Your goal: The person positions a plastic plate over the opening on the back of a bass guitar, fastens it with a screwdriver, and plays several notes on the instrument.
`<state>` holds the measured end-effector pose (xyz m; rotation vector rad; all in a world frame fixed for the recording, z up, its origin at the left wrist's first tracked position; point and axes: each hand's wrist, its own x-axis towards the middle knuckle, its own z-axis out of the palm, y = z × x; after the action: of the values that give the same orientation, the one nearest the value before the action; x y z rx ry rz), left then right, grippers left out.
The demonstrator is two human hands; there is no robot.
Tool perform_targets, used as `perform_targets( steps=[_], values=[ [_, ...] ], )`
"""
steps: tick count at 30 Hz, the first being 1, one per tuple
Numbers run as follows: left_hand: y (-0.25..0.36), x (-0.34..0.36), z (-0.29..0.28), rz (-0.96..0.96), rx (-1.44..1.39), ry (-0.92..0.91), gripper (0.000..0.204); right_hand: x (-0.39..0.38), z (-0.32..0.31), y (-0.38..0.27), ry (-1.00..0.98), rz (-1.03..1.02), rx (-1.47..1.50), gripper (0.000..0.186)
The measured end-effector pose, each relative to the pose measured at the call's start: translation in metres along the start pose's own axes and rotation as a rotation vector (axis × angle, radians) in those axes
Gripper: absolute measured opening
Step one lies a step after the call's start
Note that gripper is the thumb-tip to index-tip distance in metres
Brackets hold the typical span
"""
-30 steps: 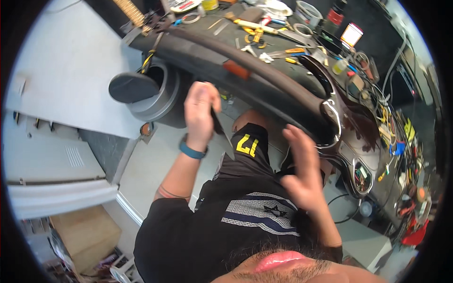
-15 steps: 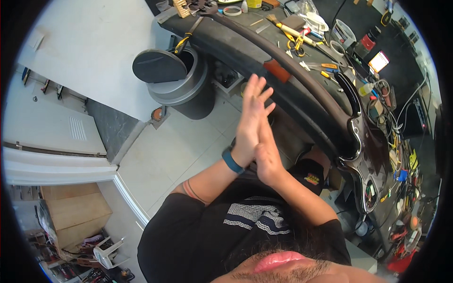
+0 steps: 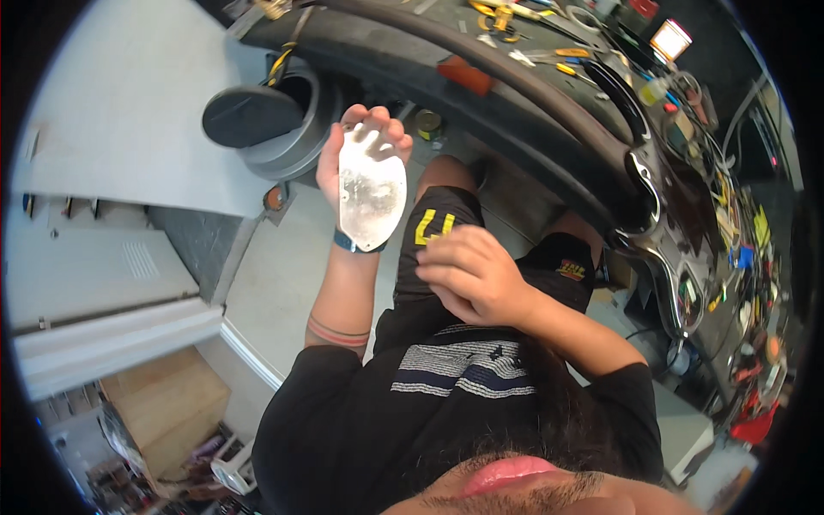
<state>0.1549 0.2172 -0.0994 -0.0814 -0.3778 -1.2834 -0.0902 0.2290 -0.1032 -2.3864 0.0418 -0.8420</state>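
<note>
My left hand (image 3: 329,167) holds up a shiny silver metal plate (image 3: 372,193), rounded along one side, with small holes near its edge. Its fingertips curl over the plate's upper end, and the thumb side lies along the left edge. The plate's face is turned up, with cloudy marks and reflections on it. My right hand (image 3: 479,276) is apart from the plate, in front of my shorts. Its fingers are bent and drawn together, slightly blurred; whatever they may hold is hidden. A dark glossy guitar body (image 3: 678,206) with an open cavity rests along the bench to the right.
The guitar's long neck (image 3: 515,103) runs along the padded bench edge. Scissors (image 3: 498,21) and other tools lie on the bench. A grey bin (image 3: 300,142) with a tilted lid stands beyond my left hand. A small can (image 3: 427,124) sits on the floor under the bench.
My hands were pressed together and are now apart. The left has turned and moved left, showing the metal plate, which did not show before. The right has drawn down, fingers bent.
</note>
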Motion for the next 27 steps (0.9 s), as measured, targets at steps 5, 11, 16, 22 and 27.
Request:
perform_targets(
  steps=[5,11,16,22,27],
  values=[
    [-0.069,-0.025,0.016,-0.047,0.321,0.188,0.062,0.057,0.003,0.010,0.268,0.271,-0.160,0.091],
    [-0.035,0.024,-0.001,-0.196,0.245,0.108,0.043,0.001,0.004,-0.014,0.254,0.120,0.118,0.091],
    [-0.110,0.015,0.045,-0.154,0.439,-0.017,0.053,-0.040,-0.071,-0.047,0.467,0.175,-0.310,0.046],
    [-0.215,-0.005,0.112,-0.211,1.193,-0.245,0.057,-0.129,-0.176,-0.100,1.155,0.663,0.001,0.019],
    [-0.318,0.007,0.160,0.014,1.661,-1.120,0.056,-0.221,-0.251,-0.125,1.385,0.952,0.021,0.030]
  ],
)
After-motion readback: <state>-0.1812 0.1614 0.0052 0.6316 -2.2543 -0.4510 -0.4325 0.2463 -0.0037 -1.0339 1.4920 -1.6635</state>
